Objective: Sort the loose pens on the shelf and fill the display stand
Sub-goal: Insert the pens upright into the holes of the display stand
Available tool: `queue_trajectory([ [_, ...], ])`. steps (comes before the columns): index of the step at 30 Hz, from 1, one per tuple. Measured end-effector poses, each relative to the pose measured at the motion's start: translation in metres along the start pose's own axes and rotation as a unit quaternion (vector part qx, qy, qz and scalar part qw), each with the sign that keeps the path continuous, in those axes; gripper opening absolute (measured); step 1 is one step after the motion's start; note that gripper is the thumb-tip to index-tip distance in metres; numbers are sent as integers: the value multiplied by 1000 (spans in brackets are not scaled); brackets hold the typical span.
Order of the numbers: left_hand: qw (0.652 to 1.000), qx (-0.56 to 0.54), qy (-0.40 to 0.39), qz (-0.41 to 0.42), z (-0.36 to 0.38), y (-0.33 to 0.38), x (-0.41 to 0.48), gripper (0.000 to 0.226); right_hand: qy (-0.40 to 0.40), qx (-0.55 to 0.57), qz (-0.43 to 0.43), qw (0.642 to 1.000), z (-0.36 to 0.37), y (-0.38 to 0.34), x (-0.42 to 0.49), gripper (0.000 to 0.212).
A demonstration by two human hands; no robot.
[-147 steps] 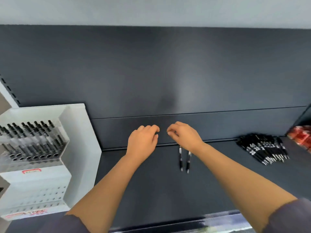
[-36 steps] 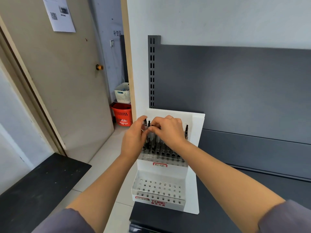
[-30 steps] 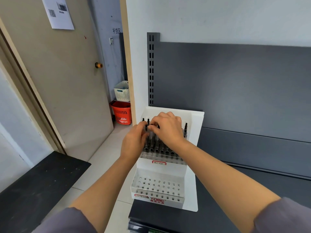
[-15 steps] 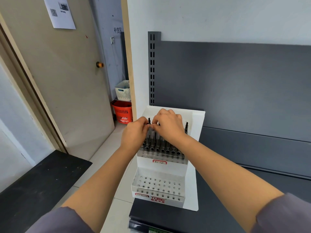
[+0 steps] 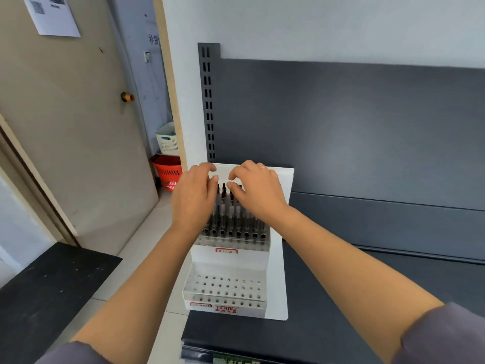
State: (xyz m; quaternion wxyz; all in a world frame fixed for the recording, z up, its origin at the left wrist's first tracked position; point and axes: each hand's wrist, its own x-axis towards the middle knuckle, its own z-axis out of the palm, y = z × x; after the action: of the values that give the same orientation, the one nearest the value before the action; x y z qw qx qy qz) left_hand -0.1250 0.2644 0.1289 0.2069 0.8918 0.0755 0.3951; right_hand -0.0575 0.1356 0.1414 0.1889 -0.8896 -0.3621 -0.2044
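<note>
The display stand sits at the left end of the shelf, its back against the dark rear panel. The upper tier is packed with upright pens; the lower tier shows only bare holes. No loose pens are in sight here.

Both hands hover over the pen tops at the back of the upper tier. The left hand and the right hand each have curled fingers, with thumb and forefinger a little apart. Whether either pinches a pen top I cannot tell, since the hands hide the back row.

The step in hand looks like seating and straightening pens in the upper rows. To do it well, work one pen at a time: hold it near the top, keep it upright over its hole and press straight down until it stops. The other hand can steady the neighbours so that none tilts or lifts out. After that the lower tier needs filling.
</note>
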Motion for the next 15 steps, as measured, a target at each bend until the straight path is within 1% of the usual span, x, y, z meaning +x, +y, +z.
queue_trajectory([
  [3, 997, 23, -13, 76, 9, 44, 2, 19, 23, -26, 17, 999, -15, 32, -22, 24],
  [6, 988, 22, -52, 143, 32, 94, -4, 18, 22, -50, 31, 998, -38, 76, -56, 23],
  [11, 976, -6, -121, 180, 90, 188, -29, 20, -24, -90, 56, 994, -93, 164, -133, 27],
  [15, 965, -43, -163, 203, 141, 277, -64, 20, -45, -92, 126, 987, -146, 243, -213, 26],
])
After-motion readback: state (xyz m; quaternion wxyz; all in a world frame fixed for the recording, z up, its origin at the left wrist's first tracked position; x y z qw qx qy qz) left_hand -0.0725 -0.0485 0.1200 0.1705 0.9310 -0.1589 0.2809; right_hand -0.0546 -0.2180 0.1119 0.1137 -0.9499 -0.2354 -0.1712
